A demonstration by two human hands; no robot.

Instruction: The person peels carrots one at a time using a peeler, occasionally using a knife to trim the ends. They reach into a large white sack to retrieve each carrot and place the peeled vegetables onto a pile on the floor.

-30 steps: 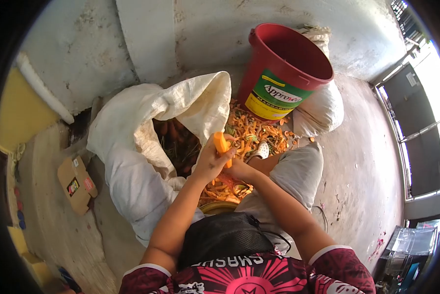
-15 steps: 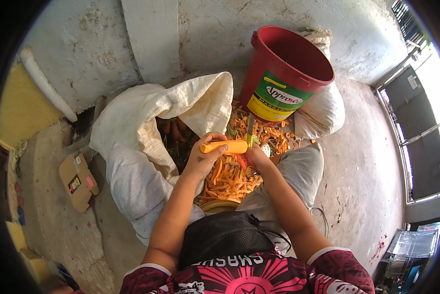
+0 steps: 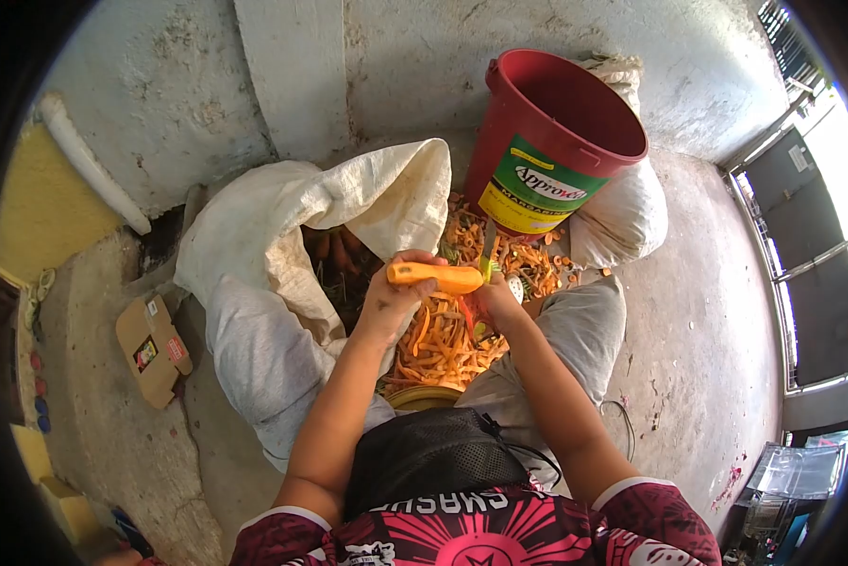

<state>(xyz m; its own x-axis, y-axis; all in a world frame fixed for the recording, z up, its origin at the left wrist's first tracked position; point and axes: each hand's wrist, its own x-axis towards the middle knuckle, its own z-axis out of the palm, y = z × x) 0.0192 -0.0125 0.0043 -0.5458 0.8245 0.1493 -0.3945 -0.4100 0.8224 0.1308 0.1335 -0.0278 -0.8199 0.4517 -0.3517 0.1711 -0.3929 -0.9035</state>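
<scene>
A peeled orange carrot (image 3: 447, 277) lies crosswise between my hands. My left hand (image 3: 394, 294) is closed around its left part, thumb along the near side. My right hand (image 3: 495, 300) is closed on a knife at the carrot's right end. The knife's blade (image 3: 489, 238) points up and away from me, and something yellow-green shows where it meets the carrot. My right fingers hide most of the handle. A red strip shows below that hand; I cannot make out what it is. Underneath lies a heap of carrot peelings (image 3: 443, 347).
An open white woven sack (image 3: 244, 222) with unpeeled carrots (image 3: 334, 253) stands at left. A dark red bucket (image 3: 480, 141) is behind the peelings, before another filled sack (image 3: 622, 222). A yellowish basin rim (image 3: 424, 396) shows near my lap. Cut cardboard (image 3: 152, 354) lies on the floor at left.
The knife blade has tilted slightly and shifted a little to the right at the carrot's end. My left hand still holds the carrot, almost in the same place.
</scene>
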